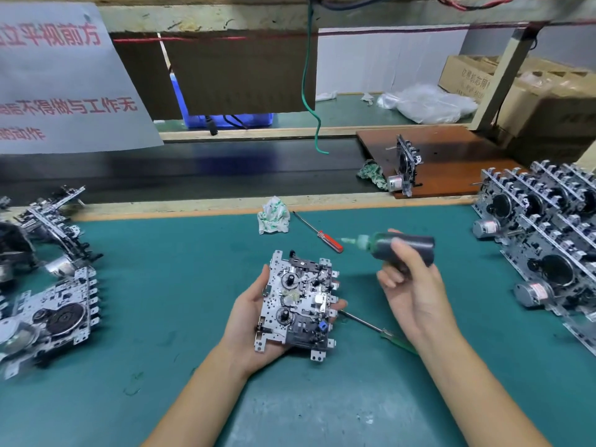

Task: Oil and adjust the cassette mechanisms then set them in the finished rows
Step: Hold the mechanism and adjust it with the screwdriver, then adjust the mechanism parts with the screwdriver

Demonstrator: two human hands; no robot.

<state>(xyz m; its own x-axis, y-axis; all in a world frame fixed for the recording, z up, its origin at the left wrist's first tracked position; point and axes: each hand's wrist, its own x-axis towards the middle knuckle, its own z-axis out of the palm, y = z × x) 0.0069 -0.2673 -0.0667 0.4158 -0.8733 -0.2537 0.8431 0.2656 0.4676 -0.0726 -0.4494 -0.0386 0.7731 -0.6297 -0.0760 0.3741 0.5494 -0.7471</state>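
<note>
W/ the left hand [254,312] cupping the perforated silver-metal cassette mechanism [298,301] face-up just above the teal mat [161,301] and right hand [408,282] fingers wrapped round the dark oil bottle w/ green nozzle [392,248], bring tip onto the reel hubs, squeeze lightly, one drop ea.

Open green counter [167,269] left of centre and along near edge. Red-handled screwdriver [322,235] and crumpled rag [273,215] lying ahead, green-handled screwdriver [383,332] under right forearm. Loose mechanisms [51,304] crowding left side, finished rows [548,240] blocking right.
</note>
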